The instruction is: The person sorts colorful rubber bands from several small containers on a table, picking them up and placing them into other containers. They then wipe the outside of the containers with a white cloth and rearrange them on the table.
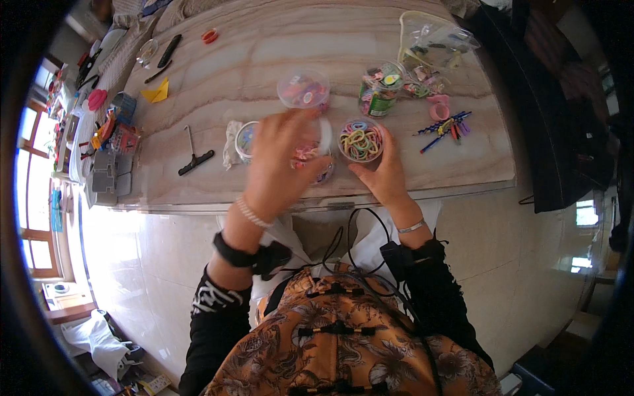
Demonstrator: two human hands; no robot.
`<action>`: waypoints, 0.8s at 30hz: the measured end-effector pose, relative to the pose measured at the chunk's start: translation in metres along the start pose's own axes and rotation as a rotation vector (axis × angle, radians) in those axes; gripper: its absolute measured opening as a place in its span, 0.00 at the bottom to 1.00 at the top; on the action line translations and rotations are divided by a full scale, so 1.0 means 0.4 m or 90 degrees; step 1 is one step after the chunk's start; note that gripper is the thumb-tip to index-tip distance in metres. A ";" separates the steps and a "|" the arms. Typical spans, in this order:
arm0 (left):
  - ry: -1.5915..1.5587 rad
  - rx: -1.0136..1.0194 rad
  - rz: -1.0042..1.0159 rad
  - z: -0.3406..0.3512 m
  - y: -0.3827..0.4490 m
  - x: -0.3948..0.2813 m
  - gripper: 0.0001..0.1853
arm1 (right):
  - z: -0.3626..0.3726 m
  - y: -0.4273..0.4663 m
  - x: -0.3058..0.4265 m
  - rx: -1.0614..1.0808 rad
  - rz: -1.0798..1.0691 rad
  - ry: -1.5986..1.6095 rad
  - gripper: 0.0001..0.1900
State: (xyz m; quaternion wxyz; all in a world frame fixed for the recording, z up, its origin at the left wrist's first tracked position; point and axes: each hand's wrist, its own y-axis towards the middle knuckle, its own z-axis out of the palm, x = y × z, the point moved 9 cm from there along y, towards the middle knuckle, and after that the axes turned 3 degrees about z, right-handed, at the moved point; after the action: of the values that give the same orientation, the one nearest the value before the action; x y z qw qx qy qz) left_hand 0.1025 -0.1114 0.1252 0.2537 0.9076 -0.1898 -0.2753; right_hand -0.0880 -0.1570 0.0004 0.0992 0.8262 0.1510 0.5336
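Note:
My right hand [383,173] holds a round clear tub of coloured hair ties [361,142] near the table's front edge. My left hand [285,158], blurred, has its fingers round a clear lid with a pale rim [325,136], above a container of pink items [305,151]. Behind it is a clear round tub with pink and red things [303,89]. A clear jar of hair accessories [380,86] stands beyond my right hand. Partly behind my left hand sits a white-rimmed round tub [245,142], beside a pale cloth pouch [233,143].
On the marble-patterned table [223,109] lie a black-handled hook tool [196,162], folded yellow paper [156,92] and a red ring-shaped item [209,35]. Pencils [446,129], a pink cup [439,110] and a clear zip bag [436,42] are at the right. Small baskets [124,138] stand at the left edge.

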 end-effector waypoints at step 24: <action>-0.027 0.145 0.052 0.244 0.080 -0.088 0.33 | -0.015 0.003 0.028 -0.061 -0.010 -0.005 0.33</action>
State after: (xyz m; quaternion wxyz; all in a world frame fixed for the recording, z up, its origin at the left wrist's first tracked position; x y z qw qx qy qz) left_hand 0.0103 -0.1547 0.0872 0.1556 0.9161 -0.2619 -0.2606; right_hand -0.0890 -0.1543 0.0129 0.1430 0.8215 0.1314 0.5361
